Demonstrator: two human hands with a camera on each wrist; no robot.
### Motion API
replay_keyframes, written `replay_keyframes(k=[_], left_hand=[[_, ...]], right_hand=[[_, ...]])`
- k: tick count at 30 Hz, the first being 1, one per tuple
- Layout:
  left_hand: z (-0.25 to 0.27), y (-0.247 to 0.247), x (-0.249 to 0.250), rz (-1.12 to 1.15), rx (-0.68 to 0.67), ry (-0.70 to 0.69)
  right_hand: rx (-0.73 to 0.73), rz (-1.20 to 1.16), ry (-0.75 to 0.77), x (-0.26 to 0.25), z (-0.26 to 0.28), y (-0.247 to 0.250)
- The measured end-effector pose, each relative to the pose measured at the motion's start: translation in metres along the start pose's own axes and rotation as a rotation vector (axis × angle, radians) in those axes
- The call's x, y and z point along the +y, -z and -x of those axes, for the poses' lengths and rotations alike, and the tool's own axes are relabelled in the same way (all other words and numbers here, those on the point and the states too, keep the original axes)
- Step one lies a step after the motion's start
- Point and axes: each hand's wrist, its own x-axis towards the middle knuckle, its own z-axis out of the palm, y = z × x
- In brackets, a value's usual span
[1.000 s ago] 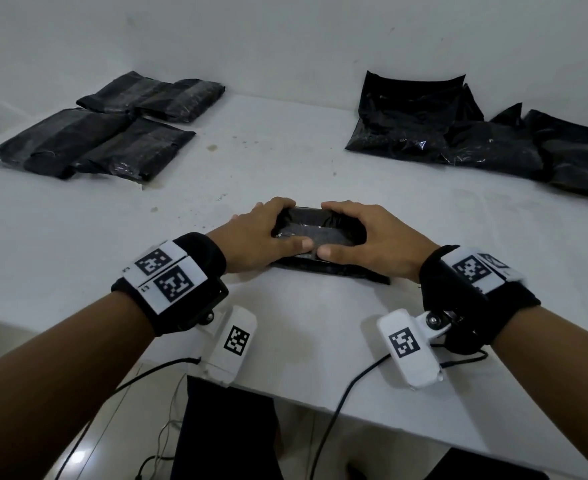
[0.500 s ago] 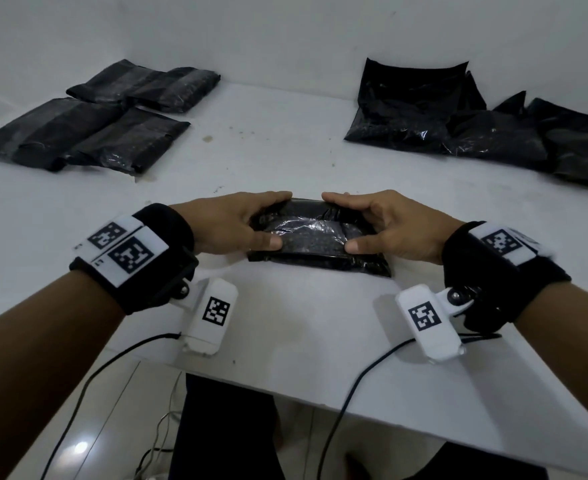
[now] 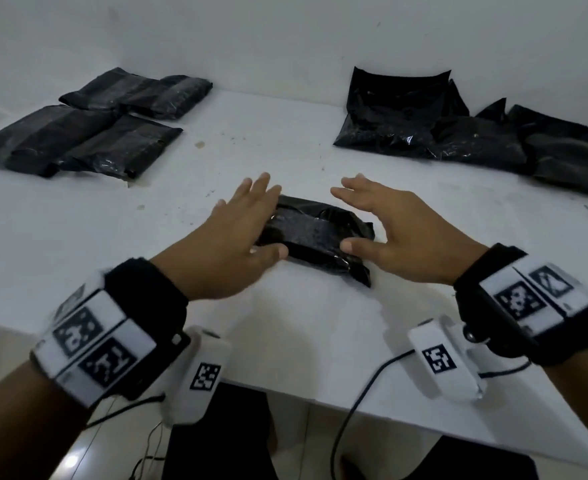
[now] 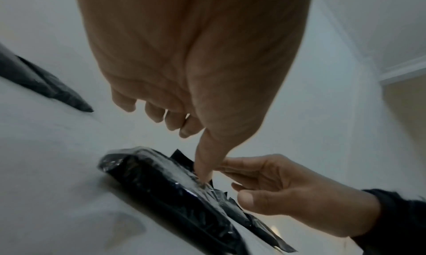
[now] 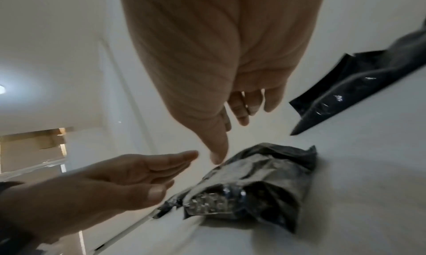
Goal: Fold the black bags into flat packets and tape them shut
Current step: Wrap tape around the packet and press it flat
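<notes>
Since half a second ago both hands have let go of the folded packet (image 3: 315,239) and opened: the left hand (image 3: 237,233) and right hand (image 3: 394,237) hover at its two ends, fingers (image 3: 256,188) spread wide and holding nothing, though in the left wrist view the left thumb tip touches the taped top. The packet lies on the table (image 3: 285,323) near its front edge, between the hands.

A likely risk: the glossy tape band may not have bonded across the crinkled film, so the fold could spring open once pressure is gone; a loose flap sticks out at its right end.

Counted: one packet in hand, about four finished packets (image 3: 88,133) far left, and a pile of unfolded bags (image 3: 476,133) far right, at least three, number unclear.
</notes>
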Motion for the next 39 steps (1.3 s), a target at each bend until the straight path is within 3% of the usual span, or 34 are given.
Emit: replay_keyframes(k=[2,7,17,24,32,39], left_hand=[[0.007,-0.004,0.008,-0.049,-0.049,-0.03],[-0.002,-0.019,0.02,-0.256,-0.124,-0.026],[-0.008,-0.021,0.017,-0.285,-0.269,0.058],[-0.009,-0.023,0.006,-0.189,-0.237,0.06],[-0.013,-0.008,-0.013,0.04,-0.268,0.091],[-0.016,-0.006,-0.026,0.378,-0.226,0.124]], right_hand=[[-0.038,0.096,-0.043,-0.02,0.014,0.001],[-0.292,0.26,-0.186,-0.058,0.032,-0.029],[-0.212,0.066,-0.293,-0.051,0.031,-0.059],[-0.154,-0.036,-0.322,-0.042,0.028,-0.055],[-0.205,-0.013,-0.343,-0.037,0.023,-0.04],[-0.222,-0.148,-0.375,-0.026,0.024,-0.031]])
